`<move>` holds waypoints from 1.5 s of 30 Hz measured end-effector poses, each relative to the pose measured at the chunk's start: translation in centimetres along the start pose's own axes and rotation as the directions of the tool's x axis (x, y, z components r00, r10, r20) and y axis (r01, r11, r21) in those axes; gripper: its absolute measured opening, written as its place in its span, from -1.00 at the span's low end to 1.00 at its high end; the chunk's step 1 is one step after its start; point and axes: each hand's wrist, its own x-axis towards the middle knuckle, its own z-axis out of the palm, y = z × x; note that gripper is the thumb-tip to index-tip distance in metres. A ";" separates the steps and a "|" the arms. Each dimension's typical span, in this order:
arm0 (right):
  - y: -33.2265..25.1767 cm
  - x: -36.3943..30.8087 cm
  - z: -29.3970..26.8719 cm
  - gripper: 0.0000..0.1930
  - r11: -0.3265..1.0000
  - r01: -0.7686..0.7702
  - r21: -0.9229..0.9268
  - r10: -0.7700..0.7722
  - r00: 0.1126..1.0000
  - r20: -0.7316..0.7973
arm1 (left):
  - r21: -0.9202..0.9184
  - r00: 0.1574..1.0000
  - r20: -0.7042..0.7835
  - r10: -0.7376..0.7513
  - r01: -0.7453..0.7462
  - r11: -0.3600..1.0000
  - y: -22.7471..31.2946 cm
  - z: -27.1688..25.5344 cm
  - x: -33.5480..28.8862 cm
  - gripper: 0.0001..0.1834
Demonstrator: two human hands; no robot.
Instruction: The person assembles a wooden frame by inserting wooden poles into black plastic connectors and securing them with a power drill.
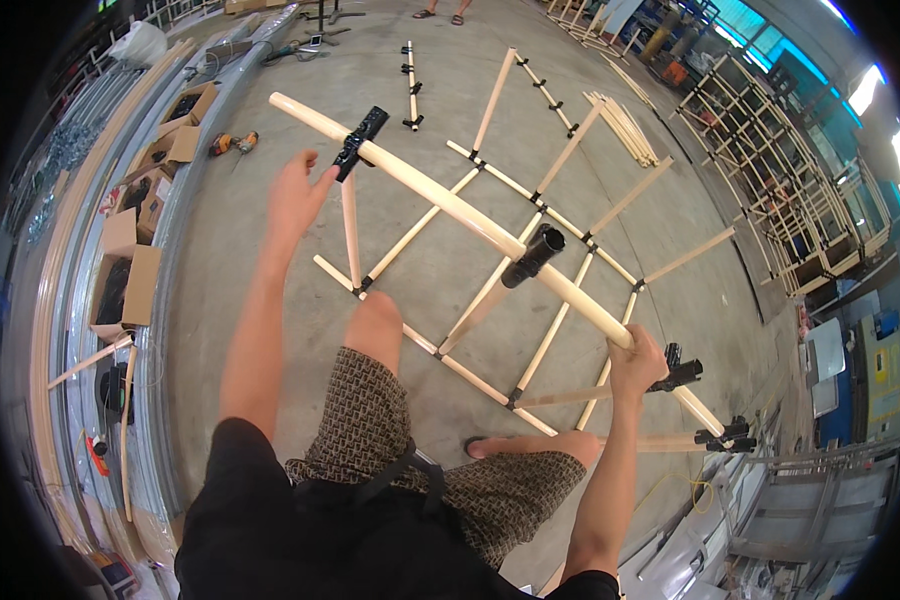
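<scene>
Around the pale pipe curls the right hand, left hand unclenched.

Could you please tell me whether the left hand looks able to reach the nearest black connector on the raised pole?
Very likely yes: the left hand is open right beside the black connector on the pale pole, and nothing visible stands between them.

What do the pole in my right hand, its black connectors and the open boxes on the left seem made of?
Pole: smooth, even cream sheen, perhaps plastic-coated pipe; core hidden. Black connectors: glossy highlights, so coated metal or hard plastic; can't tell which. Open boxes: brown, matte, with folded flaps, so probably cardboard.
</scene>
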 end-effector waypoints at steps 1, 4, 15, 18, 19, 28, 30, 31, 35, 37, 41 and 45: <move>0.2 0.0 0.0 -0.77 1.000 0.002 -0.014 -0.002 1.000 -0.002 | 0.068 0.998 0.058 -0.005 0.001 0.998 -0.1 -0.3 1.2 -0.48; 0.7 -0.3 -0.1 -0.77 1.000 -0.003 -0.018 0.004 1.000 0.008 | 0.098 0.898 0.416 -0.140 0.109 0.989 2.0 0.5 3.4 -0.49; 0.3 -0.1 -0.2 -0.78 1.000 0.015 0.026 -0.015 1.000 -0.016 | 0.082 0.985 0.122 -0.126 0.116 0.990 -0.2 3.9 3.7 -0.62; 0.3 -0.1 -0.2 -0.78 1.000 0.008 0.030 -0.008 1.000 -0.018 | -0.034 0.981 0.113 -0.155 0.160 0.987 -0.9 3.7 4.0 -0.65; 0.2 -0.1 -0.2 -0.78 0.999 0.003 0.032 -0.003 1.000 -0.017 | -0.082 0.981 0.109 -0.162 0.171 0.982 -1.1 3.7 4.2 -0.66; 0.6 0.1 -0.2 -0.77 1.000 -0.006 0.004 0.006 0.999 -0.034 | -0.362 0.981 0.054 -0.188 0.194 0.912 -1.7 6.1 5.0 -0.46; 0.5 0.2 -0.2 -0.76 1.000 -0.010 0.022 0.011 0.999 -0.037 | -0.414 0.979 0.074 -0.187 0.201 0.888 -2.1 6.6 5.2 -0.41; 0.4 0.2 -0.2 -0.76 0.999 -0.012 0.032 0.013 0.999 -0.039 | -0.439 0.979 0.084 -0.186 0.204 0.875 -2.4 6.7 5.2 -0.39; 0.3 0.1 0.0 -0.75 1.000 -0.015 0.012 0.016 1.000 -0.026 | -0.371 0.979 0.117 -0.169 0.201 0.907 -3.1 7.0 5.0 -0.36; 0.2 0.0 -0.2 -0.75 1.000 -0.008 -0.010 0.008 1.000 -0.024 | -0.403 0.980 0.111 -0.164 0.195 0.894 -3.3 7.4 4.7 -0.36; 0.4 0.0 -0.1 -0.76 1.000 0.001 -0.012 -0.002 1.000 -0.031 | -0.381 0.991 0.063 -0.119 0.134 0.915 -3.5 7.7 4.7 -0.40; 0.5 -0.1 0.1 -0.76 1.000 0.018 -0.004 -0.019 0.998 -0.056 | -0.413 0.995 0.039 -0.094 0.102 0.905 -3.7 7.8 4.0 -0.39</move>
